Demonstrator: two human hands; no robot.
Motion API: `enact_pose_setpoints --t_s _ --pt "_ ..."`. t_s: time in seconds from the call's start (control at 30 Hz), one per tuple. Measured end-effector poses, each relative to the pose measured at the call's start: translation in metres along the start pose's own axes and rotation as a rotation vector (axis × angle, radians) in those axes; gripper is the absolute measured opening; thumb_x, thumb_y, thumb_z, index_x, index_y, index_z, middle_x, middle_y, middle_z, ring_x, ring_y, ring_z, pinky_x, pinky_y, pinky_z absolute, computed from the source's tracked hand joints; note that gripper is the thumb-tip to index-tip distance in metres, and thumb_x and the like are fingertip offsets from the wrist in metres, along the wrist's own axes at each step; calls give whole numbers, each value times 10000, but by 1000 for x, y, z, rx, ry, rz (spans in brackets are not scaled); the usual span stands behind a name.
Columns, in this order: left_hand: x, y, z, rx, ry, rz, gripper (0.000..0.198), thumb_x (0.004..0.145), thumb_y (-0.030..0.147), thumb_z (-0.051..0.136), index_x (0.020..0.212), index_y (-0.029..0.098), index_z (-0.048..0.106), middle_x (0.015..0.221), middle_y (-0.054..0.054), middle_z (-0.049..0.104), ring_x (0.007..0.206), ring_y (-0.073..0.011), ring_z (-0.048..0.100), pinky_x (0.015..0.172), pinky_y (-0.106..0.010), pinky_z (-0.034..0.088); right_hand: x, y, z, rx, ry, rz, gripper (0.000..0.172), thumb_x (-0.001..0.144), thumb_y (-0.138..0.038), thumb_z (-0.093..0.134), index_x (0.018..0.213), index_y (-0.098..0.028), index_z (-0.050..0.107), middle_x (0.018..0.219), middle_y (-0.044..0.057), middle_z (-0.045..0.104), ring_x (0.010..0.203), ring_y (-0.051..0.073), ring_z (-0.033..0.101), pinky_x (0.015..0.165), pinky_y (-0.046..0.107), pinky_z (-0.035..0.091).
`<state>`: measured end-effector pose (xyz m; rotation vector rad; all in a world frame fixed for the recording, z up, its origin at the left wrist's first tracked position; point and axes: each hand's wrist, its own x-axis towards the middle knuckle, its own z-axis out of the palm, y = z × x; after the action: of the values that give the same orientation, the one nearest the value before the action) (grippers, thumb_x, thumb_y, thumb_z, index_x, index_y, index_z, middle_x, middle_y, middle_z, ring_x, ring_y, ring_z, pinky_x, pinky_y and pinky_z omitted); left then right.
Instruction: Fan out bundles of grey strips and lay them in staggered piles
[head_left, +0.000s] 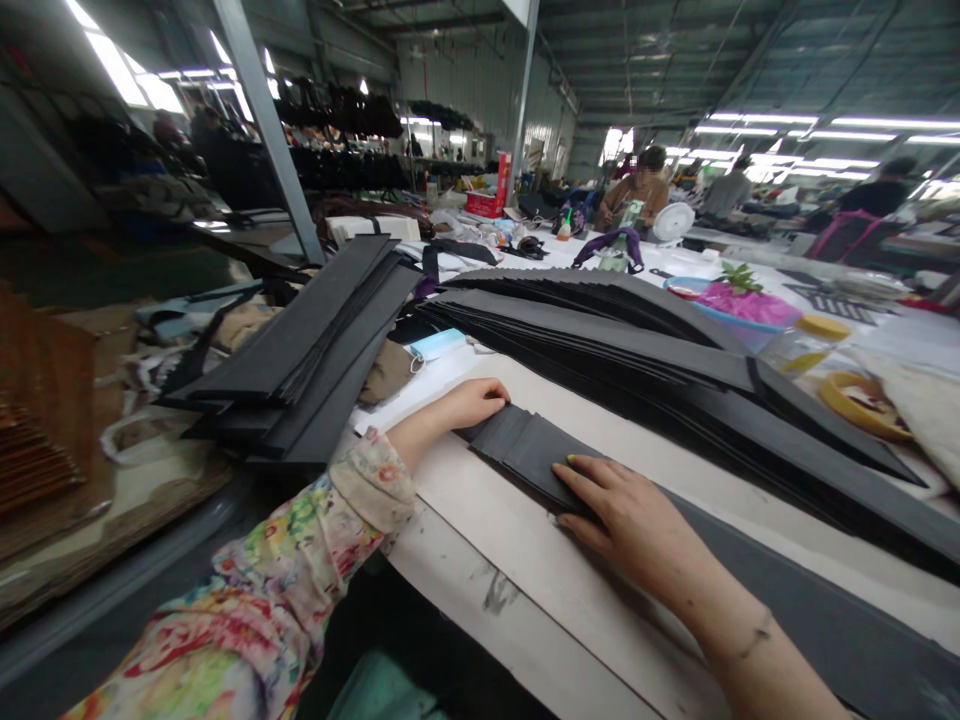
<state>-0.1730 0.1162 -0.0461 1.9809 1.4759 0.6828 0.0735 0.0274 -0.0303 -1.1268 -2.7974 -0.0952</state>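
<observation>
A long dark grey strip (757,560) of flat material lies on pale sheets of board (450,500) in front of me. Short dark pieces (517,440) overlap in steps at its far left end. The curled fingers of my left hand (474,402) pinch that end, though the fingertips are partly hidden. My right hand (622,510) rests on top of the strip, fingers stretched out and slightly apart, thumb along the near edge. Behind both hands is a thick stack of long dark strips (615,345). Another pile of dark strips (307,340) lies to the left.
A blue face mask (438,344) lies beyond my left hand. At the right stand a yellow tape roll (862,405), a clear jar (806,345) and a blue basin (776,318) with a pink bag. A person (637,195) sits across the table; a metal post (270,130) rises at left.
</observation>
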Motion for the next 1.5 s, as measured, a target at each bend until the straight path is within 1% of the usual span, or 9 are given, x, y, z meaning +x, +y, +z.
enact_pose_setpoints --t_s 0.2,0.33,0.5,0.7,0.83,0.9,1.03,1.17,1.5 --pt "0 0 3 -119 -33 -48 200 757 188 494 915 111 591 731 -11 601 665 -106 546 598 -194 423 0 -5 -1 -30 -6 15 390 854 -315 433 1206 -160 504 1212 131 526 1050 254 523 846 414 469" --pt "-4 8 -1 -291 -42 -72 294 772 219 493 1040 113 552 567 46 473 478 -68 435 443 -168 327 -1 -7 -2 -47 10 6 376 862 -258 404 1205 -138 501 1204 134 538 1036 241 545 838 394 485" --pt "-7 15 -7 -559 19 -134 336 767 220 503 1089 128 518 640 23 516 472 -54 433 435 -161 325 -2 -6 -2 -69 53 -31 435 821 -136 400 1248 -70 445 1187 165 549 1023 218 563 848 333 488" --pt "3 -3 -9 -176 122 -143 301 743 149 480 1031 132 565 719 -7 608 574 -87 524 527 -186 411 -3 -13 1 -113 -15 18 519 749 -75 430 1263 -144 444 1228 138 516 1061 251 519 843 392 474" --pt "6 -16 -24 -69 258 -159 295 748 161 481 1023 134 584 839 -28 615 715 -112 547 661 -209 433 -4 -12 2 -119 -37 14 544 750 -72 435 1285 -166 419 1245 121 502 1062 247 506 848 398 460" --pt "5 -21 -31 -25 271 -181 295 751 178 482 1021 127 591 854 -35 613 689 -111 543 645 -211 435 -4 -11 3 -136 -45 10 549 759 -62 421 1297 -172 404 1250 114 501 1060 242 508 841 390 462" --pt "2 -27 -31 19 134 -201 273 706 207 552 957 133 630 771 -11 602 525 -75 499 495 -178 404 -4 -8 6 -195 -45 1 553 770 -32 389 1304 -175 396 1253 110 507 1066 239 513 823 377 467" --pt "2 -29 -23 48 6 -185 273 685 198 583 946 149 645 682 19 580 454 -52 463 451 -162 374 -1 -9 7 -223 -37 -2 522 787 -44 394 1296 -160 409 1259 117 507 1072 240 519 807 365 474" --pt "2 -26 -23 89 -45 -195 272 730 184 553 989 129 615 746 1 593 443 -42 478 446 -152 380 17 -15 7 -248 -20 -13 497 808 -38 351 1287 -150 419 1251 117 518 1085 226 521 797 344 468"
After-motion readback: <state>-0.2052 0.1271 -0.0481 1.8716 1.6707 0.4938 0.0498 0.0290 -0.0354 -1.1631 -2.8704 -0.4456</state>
